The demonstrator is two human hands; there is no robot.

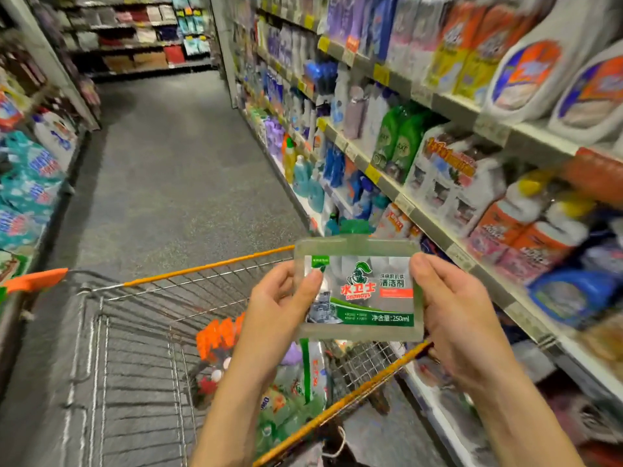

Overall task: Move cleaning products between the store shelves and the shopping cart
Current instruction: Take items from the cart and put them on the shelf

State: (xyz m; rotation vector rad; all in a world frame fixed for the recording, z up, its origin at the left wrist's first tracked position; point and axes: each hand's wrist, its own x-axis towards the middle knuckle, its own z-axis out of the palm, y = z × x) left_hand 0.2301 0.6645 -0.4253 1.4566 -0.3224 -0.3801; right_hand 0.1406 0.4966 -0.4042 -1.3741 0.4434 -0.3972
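- Right now the pouch (362, 294) is up over the cart's (205, 265) near-right rim, level, label toward the camera. Prob. held so the print can be read before deciding where it goes.
- L hand (279, 308) pinches the pouch's left edge: thumb (312, 281) on the front, other fingers behind it, hidden.
- R hand (455, 318) pinches the right edge the same way, thumb near the top corner. Gripping both sides stops a soft flat pack from flopping.
- Goods (303, 382) lie piled inside the cart, right below the pouch: green/white packs and sth orange, too blurred to name.
- Shelves (424, 220) run along the cart's right side, packed w/ detergent bottles & boxes, close enough to reach.
- Can't tell if the pouch is bound for the cart or back to a shelf. Since it hangs above the basket, lowering it in looks the shorter move.
- Risk: slick film, edge-only pinch. Releasing one hand may let it sag or slip, so better to lower w/ both.
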